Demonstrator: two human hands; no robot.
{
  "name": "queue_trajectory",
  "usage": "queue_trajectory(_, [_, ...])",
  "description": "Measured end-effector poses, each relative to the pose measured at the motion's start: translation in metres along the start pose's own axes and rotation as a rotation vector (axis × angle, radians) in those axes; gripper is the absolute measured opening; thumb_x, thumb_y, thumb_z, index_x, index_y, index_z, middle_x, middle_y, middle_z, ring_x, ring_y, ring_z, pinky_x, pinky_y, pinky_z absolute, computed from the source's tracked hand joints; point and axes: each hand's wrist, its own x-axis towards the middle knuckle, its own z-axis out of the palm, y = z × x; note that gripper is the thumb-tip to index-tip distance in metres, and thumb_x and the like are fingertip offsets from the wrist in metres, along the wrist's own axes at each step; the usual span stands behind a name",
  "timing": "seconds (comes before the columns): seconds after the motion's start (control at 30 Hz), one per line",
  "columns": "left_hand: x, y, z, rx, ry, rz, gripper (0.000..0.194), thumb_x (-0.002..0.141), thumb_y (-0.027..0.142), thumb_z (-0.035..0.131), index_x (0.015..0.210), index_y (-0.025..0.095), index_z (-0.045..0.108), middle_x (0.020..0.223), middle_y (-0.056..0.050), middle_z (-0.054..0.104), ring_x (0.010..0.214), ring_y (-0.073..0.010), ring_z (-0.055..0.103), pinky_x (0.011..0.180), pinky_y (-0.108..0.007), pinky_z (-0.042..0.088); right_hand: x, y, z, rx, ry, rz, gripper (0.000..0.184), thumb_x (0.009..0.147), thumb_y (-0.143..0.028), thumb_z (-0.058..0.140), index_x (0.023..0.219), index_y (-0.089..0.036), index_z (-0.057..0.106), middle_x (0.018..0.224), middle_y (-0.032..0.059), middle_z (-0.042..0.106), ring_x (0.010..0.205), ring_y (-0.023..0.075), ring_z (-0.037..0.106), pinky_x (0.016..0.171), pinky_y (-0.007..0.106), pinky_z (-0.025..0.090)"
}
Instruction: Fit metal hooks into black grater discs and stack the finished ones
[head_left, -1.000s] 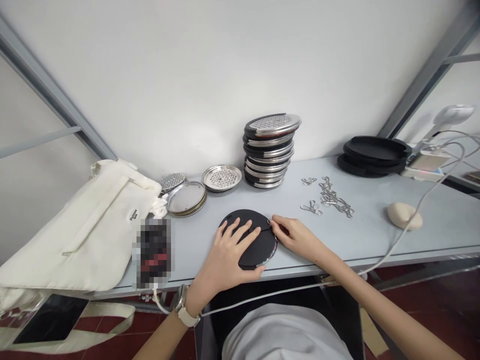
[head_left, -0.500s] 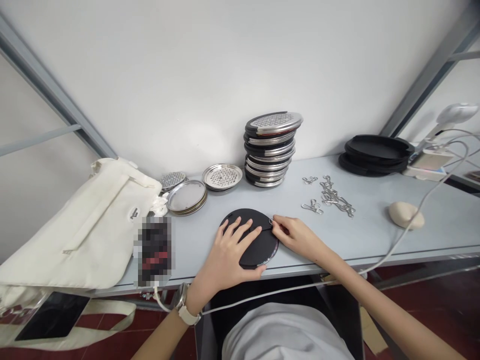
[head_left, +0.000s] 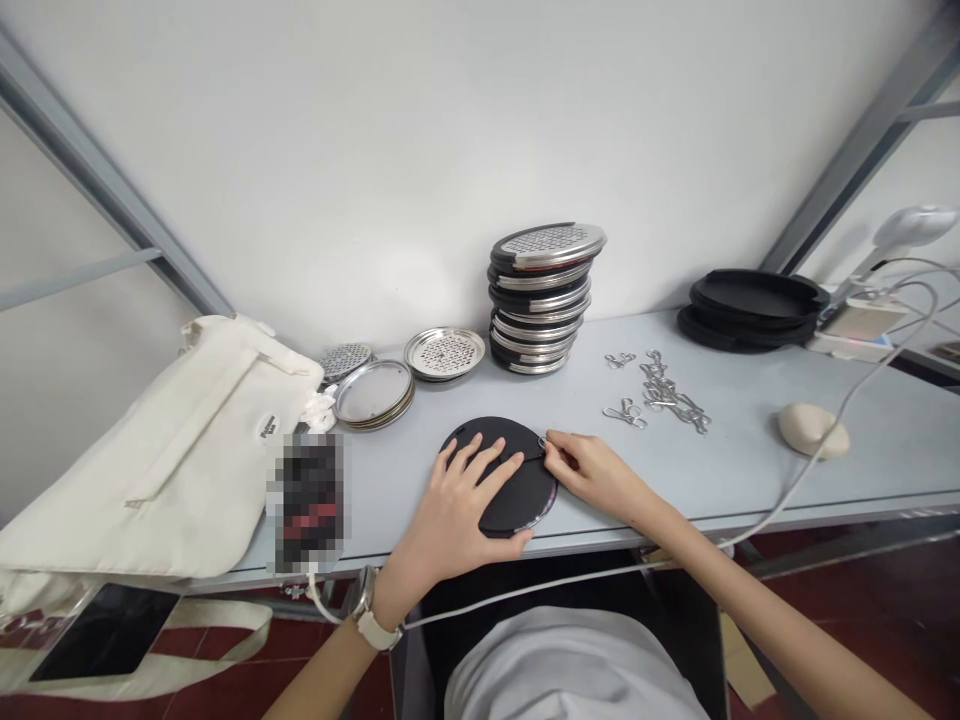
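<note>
A round black disc (head_left: 519, 496) lies flat near the front edge of the table. Across its top my left hand (head_left: 466, 500) rests with fingers spread and thumb stretched along the near rim. At the disc's right edge my right hand (head_left: 589, 470) is closed in a pinch on a small metal wire clip (head_left: 541, 442); only a bit of its loop shows, the rest being hidden by the fingers. More metal wire clips (head_left: 664, 395) lie in a loose heap beyond my right hand, with a few apart from it.
Behind the disc stands a tall stack of black-and-metal discs (head_left: 541, 310). Metal lids (head_left: 373, 392) and perforated plates (head_left: 445, 354) lie to its left. Black round trays (head_left: 754, 310), a beige rounded object (head_left: 811, 430) and a white cable (head_left: 796, 480) are at right; a cream bag (head_left: 172, 440) is at left.
</note>
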Motion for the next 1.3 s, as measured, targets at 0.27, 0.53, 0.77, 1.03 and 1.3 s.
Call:
queue_trajectory(0.27, [0.0002, -0.0007, 0.0000, -0.008, 0.008, -0.002, 0.079, 0.076, 0.050, 0.067, 0.147, 0.028, 0.039, 0.152, -0.003, 0.039, 0.141, -0.0328, 0.030, 0.116, -0.054, 0.020, -0.0007, -0.0032, -0.0009, -0.014, 0.020, 0.002, 0.029, 0.092, -0.028, 0.039, 0.065, -0.023, 0.029, 0.054, -0.0051, 0.038, 0.050, 0.0119, 0.037, 0.052, 0.024, 0.028])
queue_trajectory(0.53, [0.0002, -0.0006, 0.0009, -0.006, 0.020, -0.002, 0.078, 0.077, 0.050, 0.067, 0.146, 0.028, 0.040, 0.152, -0.004, 0.039, 0.141, -0.0329, 0.030, 0.116, -0.053, 0.019, -0.0021, -0.0038, -0.0016, -0.023, 0.015, -0.009, 0.028, 0.095, -0.027, 0.036, 0.067, -0.023, 0.034, 0.055, -0.0042, 0.041, 0.049, 0.0126, 0.039, 0.052, 0.025, 0.029])
queue_trajectory(0.77, [0.0000, -0.0002, 0.0004, -0.001, 0.021, 0.005, 0.078, 0.077, 0.050, 0.066, 0.146, 0.027, 0.040, 0.152, -0.004, 0.039, 0.140, -0.0331, 0.031, 0.116, -0.054, 0.019, -0.0008, -0.0032, -0.0008, -0.044, -0.002, -0.005, 0.027, 0.098, -0.028, 0.030, 0.072, -0.023, 0.037, 0.059, -0.0022, 0.047, 0.052, 0.0151, 0.046, 0.056, 0.026, 0.032])
queue_trajectory(1.03, [0.0003, -0.0001, 0.0003, -0.001, 0.026, 0.005, 0.078, 0.077, 0.050, 0.067, 0.146, 0.026, 0.040, 0.151, -0.005, 0.040, 0.140, -0.0337, 0.031, 0.116, -0.054, 0.019, -0.0005, -0.0030, -0.0010, -0.051, 0.002, 0.004, 0.026, 0.095, -0.026, 0.034, 0.069, -0.023, 0.037, 0.056, -0.0026, 0.047, 0.050, 0.0142, 0.044, 0.054, 0.025, 0.030])
queue_trajectory(1.3, [0.0006, -0.0004, 0.0005, 0.001, 0.029, 0.009, 0.077, 0.077, 0.050, 0.066, 0.146, 0.027, 0.040, 0.151, -0.005, 0.040, 0.140, -0.0336, 0.032, 0.116, -0.053, 0.020, -0.0007, -0.0030, -0.0008, -0.051, 0.000, 0.001, 0.024, 0.093, -0.024, 0.037, 0.068, -0.024, 0.036, 0.055, -0.0034, 0.046, 0.048, 0.0139, 0.043, 0.053, 0.025, 0.029])
